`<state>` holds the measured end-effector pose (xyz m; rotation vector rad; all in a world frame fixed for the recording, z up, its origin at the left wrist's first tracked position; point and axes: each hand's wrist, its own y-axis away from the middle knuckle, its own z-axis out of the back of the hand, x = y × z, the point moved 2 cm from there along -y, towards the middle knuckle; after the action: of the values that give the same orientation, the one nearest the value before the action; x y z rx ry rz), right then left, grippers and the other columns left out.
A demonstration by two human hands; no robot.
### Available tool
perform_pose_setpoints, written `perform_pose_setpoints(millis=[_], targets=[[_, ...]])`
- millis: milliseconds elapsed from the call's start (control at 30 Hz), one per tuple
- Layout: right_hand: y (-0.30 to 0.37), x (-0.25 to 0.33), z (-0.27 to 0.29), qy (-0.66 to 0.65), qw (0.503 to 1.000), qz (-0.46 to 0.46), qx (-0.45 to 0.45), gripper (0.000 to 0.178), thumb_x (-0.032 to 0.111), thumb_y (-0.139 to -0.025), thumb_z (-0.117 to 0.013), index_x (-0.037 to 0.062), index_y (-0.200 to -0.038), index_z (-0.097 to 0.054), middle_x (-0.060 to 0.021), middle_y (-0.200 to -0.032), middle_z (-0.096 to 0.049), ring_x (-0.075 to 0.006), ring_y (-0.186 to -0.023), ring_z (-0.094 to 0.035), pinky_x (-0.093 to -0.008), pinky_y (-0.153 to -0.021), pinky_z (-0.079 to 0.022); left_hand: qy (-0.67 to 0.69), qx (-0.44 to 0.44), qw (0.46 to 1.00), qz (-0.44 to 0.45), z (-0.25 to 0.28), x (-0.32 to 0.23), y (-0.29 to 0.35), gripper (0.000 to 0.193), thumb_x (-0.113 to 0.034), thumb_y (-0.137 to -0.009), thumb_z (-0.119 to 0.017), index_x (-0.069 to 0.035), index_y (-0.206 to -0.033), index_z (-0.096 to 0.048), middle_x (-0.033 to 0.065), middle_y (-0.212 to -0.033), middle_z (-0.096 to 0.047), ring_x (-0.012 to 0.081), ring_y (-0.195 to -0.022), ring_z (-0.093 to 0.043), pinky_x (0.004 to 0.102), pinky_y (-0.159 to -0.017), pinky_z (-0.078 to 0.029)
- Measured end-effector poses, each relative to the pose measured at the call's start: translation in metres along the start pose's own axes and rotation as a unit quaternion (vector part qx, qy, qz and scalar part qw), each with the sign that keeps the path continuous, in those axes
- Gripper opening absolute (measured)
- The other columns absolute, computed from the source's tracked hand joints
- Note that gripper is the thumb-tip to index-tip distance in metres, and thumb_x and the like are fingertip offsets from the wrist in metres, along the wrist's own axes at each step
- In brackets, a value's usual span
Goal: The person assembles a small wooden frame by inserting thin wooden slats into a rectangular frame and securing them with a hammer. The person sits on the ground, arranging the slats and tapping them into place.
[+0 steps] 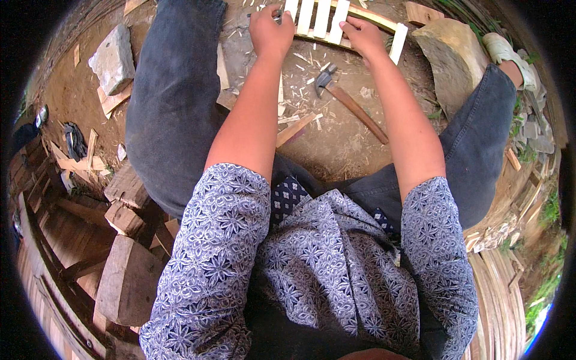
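Observation:
A frame of pale wooden slats (321, 19) lies across thin rails at the top edge, its far side cut off by the picture. At its left end my left hand (271, 33) is closed, thumb beside the outermost slat; something small and dark shows between the fingers, too hidden to name. My right hand (363, 39) is closed on the frame, its thumb and fingers at the lower end of a slat. One more slat (398, 43) stands apart at the frame's right end. Below, between my forearms, a hammer (355, 111) with a wooden handle lies on the ground.
Wood chips and offcuts (295, 129) litter the dirt between my legs. A large stone (453, 63) stands at the right, a grey rock (114, 60) at the left. Squared wooden blocks (129, 279) lie at the lower left, stacked wooden strips (495, 300) at the lower right.

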<state>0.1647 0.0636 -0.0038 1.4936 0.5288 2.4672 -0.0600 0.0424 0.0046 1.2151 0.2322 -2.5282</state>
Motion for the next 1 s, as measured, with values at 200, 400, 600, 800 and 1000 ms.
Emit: perform_pose_setpoints(millis=[200,400,600,800,1000], targets=[[-0.011,-0.009,0.000,-0.015,0.999,-0.039,0.013,0.041,0.026,-0.094,-0.067,0.0050,-0.129,-0.065,-0.0014,-0.103,-0.071,-0.0091,-0.089,-0.063,-0.0276,-0.070,-0.049,0.025,-0.019,0.998,0.046,-0.010,0.008,0.001,0.029,-0.026,-0.083,-0.071,-0.008,-0.105,-0.072,0.0123,-0.104,-0.066,0.0322,-0.103,-0.061,0.0417,-0.092,-0.049],[-0.010,-0.005,-0.002,-0.012,0.999,-0.049,0.020,0.041,0.026,-0.095,-0.067,0.0062,-0.131,-0.065,-0.0012,-0.105,-0.071,-0.0093,-0.089,-0.064,-0.0272,-0.069,-0.049,0.019,-0.033,0.999,0.030,-0.012,0.012,0.003,0.027,-0.025,-0.084,-0.070,-0.008,-0.105,-0.072,0.0123,-0.104,-0.067,0.0325,-0.101,-0.062,0.0416,-0.092,-0.049],[-0.011,-0.013,-0.003,-0.038,0.998,-0.038,0.015,0.044,0.027,-0.094,-0.067,0.0053,-0.133,-0.062,-0.0031,-0.108,-0.071,-0.0106,-0.090,-0.066,-0.0284,-0.070,-0.050,0.027,-0.016,0.999,0.031,-0.009,0.014,0.004,0.027,-0.023,-0.085,-0.068,-0.008,-0.108,-0.071,0.0126,-0.102,-0.067,0.0325,-0.102,-0.062,0.0421,-0.092,-0.049],[-0.008,-0.008,-0.004,-0.027,0.998,-0.048,0.004,0.047,0.027,-0.094,-0.067,0.0042,-0.135,-0.060,-0.0052,-0.110,-0.071,-0.0123,-0.093,-0.067,-0.0291,-0.072,-0.051,-0.075,-0.024,0.990,0.117,0.010,0.020,0.013,0.030,-0.025,-0.089,-0.061,-0.005,-0.109,-0.070,0.0178,-0.101,-0.069,0.0381,-0.095,-0.066,0.0478,-0.084,-0.052],[-0.003,-0.002,-0.004,-0.031,0.998,-0.045,-0.025,0.046,0.027,-0.095,-0.067,0.0030,-0.134,-0.061,-0.0070,-0.108,-0.071,-0.0125,-0.090,-0.068,-0.0290,-0.071,-0.051,-0.213,0.125,0.942,0.226,0.028,0.033,0.041,0.042,-0.038,-0.084,-0.063,-0.005,-0.109,-0.067,0.0197,-0.109,-0.070,0.0377,-0.102,-0.068,0.0488,-0.085,-0.053]])
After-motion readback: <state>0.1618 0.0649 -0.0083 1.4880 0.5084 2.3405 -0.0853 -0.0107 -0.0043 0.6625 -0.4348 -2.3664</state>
